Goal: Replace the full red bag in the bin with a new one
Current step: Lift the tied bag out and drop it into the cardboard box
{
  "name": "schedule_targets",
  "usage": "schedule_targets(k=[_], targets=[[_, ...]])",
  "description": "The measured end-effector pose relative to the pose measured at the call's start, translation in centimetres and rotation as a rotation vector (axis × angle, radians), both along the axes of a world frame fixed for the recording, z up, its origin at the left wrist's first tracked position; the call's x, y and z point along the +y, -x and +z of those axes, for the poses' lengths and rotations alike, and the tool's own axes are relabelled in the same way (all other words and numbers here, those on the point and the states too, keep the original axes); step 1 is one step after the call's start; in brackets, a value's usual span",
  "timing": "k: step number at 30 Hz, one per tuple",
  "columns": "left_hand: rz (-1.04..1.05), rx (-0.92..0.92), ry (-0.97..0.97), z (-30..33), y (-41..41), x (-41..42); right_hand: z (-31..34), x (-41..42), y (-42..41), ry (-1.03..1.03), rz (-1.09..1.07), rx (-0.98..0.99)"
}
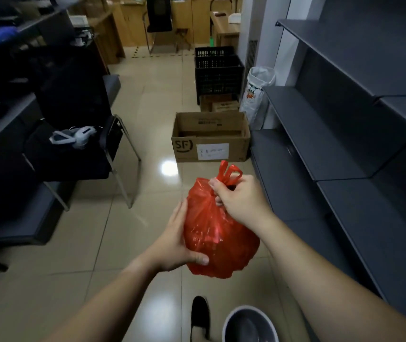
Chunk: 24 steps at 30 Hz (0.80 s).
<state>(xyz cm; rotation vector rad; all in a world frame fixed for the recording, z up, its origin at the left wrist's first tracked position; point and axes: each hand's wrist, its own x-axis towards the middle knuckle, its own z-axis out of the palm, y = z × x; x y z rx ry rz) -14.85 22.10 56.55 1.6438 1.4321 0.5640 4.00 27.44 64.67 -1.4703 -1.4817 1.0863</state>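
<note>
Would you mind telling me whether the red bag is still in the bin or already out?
Out. The red bag is held up in both hands, tied at the top, while the bin below shows a bare, unlined inside.

Head-worn view, forward and downward.

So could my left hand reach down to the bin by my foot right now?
Probably not yet. The left hand is cupped against the side of the red bag, whose tied neck the right hand grips. The bin sits low and unobstructed beside the shoe; free that hand first.
</note>
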Motion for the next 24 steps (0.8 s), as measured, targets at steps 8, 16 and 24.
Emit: schedule_targets(k=[8, 16, 24], targets=[[-0.019, 0.043, 0.015, 3.3, 4.5, 15.0, 2.4, 14.2, 3.7, 0.006, 0.029, -0.048], [-0.042, -0.015, 0.057, 5.0, 8.7, 29.4, 4.8, 27.7, 7.5, -0.015, 0.006, -0.067], [-0.185, -0.037, 0.092, 4.2, 12.9, 46.5, 4.9, 42.2, 10.5, -0.01, -0.061, -0.098]])
